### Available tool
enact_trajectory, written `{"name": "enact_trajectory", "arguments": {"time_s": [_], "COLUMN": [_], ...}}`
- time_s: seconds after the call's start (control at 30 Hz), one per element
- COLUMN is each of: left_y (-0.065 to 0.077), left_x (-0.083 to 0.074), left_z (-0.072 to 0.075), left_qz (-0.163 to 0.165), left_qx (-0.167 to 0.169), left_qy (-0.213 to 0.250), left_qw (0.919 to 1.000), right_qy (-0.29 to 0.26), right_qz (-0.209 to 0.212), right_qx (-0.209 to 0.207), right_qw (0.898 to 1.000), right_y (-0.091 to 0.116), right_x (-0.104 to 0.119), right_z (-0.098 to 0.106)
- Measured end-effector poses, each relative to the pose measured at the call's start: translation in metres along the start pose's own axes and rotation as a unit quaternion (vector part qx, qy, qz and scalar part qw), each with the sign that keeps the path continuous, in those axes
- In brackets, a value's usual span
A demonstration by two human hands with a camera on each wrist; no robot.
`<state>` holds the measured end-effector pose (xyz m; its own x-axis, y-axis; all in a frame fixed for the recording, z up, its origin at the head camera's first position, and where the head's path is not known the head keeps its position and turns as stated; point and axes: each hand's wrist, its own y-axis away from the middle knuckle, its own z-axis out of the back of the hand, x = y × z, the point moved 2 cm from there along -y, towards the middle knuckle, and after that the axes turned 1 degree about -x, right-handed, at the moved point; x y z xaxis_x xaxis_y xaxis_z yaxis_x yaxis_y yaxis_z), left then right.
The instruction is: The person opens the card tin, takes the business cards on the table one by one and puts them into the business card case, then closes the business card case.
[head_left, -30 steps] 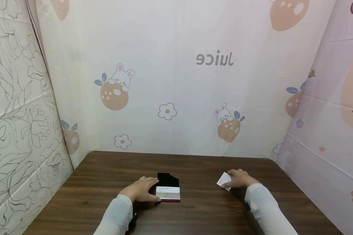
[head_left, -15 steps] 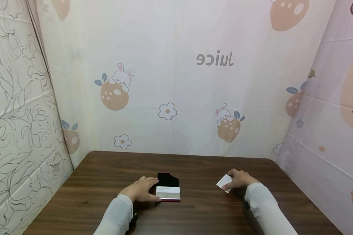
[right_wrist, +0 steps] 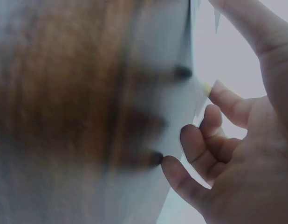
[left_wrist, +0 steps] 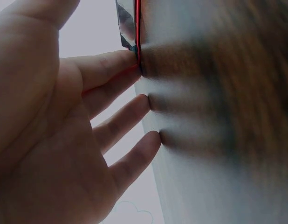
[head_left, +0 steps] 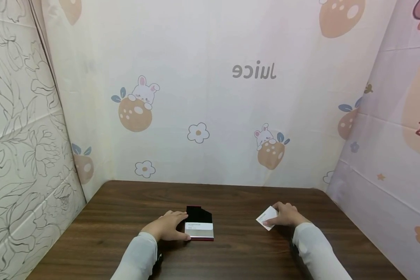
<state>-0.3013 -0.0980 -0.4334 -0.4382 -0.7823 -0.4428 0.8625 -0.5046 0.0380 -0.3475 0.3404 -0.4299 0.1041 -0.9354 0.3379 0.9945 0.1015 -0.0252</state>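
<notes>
In the head view a card case (head_left: 199, 231) lies on the table, with a black upper part, a silver front and a red edge. A white printed card (head_left: 200, 225) shows across its middle. My left hand (head_left: 166, 226) rests at the case's left side, thumb at the near corner and a fingertip farther up. The left wrist view shows those fingers (left_wrist: 127, 149) nearly straight, tips on the table, beside the red edge (left_wrist: 138, 32). To the right, my right hand (head_left: 285, 214) pinches a white business card (head_left: 267, 217) by its right side, between thumb and finger, tilted.
The brown wooden table (head_left: 231, 256) reaches back to a printed cloth wall (head_left: 206, 97). More cloth hangs along the left (head_left: 31, 128) and right (head_left: 378, 136) sides.
The business card in my right hand has turned slightly and shifted a little to the left, showing more of its face. My left hand and the card case look unchanged; the view has shifted slightly.
</notes>
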Motion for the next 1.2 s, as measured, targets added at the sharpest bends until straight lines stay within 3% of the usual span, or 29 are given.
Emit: {"name": "enact_trajectory", "arguments": {"time_s": [0.17, 0.37, 0.6, 0.9, 1.2], "left_y": [0.001, 0.001, -0.001, -0.001, 0.000], "left_x": [0.000, -0.001, 0.001, 0.002, 0.000], "left_z": [0.000, -0.001, -0.002, -0.001, 0.001], "left_qz": [0.003, 0.001, 0.002, 0.003, 0.004], "left_qx": [0.002, 0.002, 0.000, 0.005, 0.005], "left_qy": [0.000, 0.001, -0.003, 0.003, 0.006], "left_qw": [1.0000, 1.0000, 1.0000, 1.0000, 1.0000], "right_qy": [-0.051, -0.129, -0.118, -0.196, -0.172], "right_qz": [0.002, -0.031, 0.023, -0.019, 0.007], "right_qx": [-0.046, -0.045, -0.060, -0.071, -0.052], "right_qw": [0.998, 0.990, 0.991, 0.978, 0.984], "right_y": [0.002, 0.002, -0.001, 0.003, 0.002], "right_x": [-0.001, -0.010, -0.006, 0.002, 0.006], "right_z": [-0.001, -0.007, -0.004, 0.006, 0.009]}}
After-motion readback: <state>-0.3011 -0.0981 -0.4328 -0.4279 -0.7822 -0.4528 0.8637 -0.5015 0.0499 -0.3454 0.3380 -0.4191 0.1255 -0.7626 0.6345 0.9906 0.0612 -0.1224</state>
